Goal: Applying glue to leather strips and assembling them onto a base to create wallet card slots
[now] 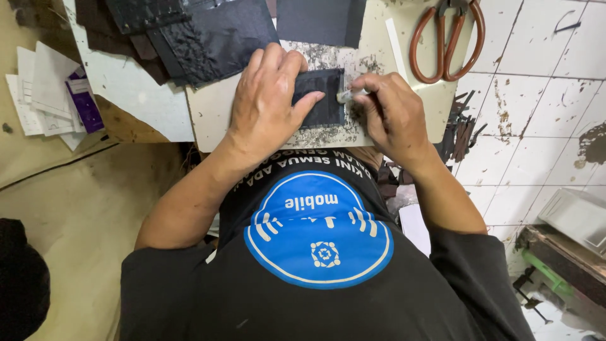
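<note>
One small dark fabric piece lies on the stained board, pinned under left hand, fingers flat and together. Right hand pinches one small pale tool at its edge; tip indistinct. One pair of scissors, handles cut off.

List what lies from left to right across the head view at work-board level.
White papers → purple packet → left hand → dark fabric piece → right hand → brown-handled scissors → white floor tiles.
</note>
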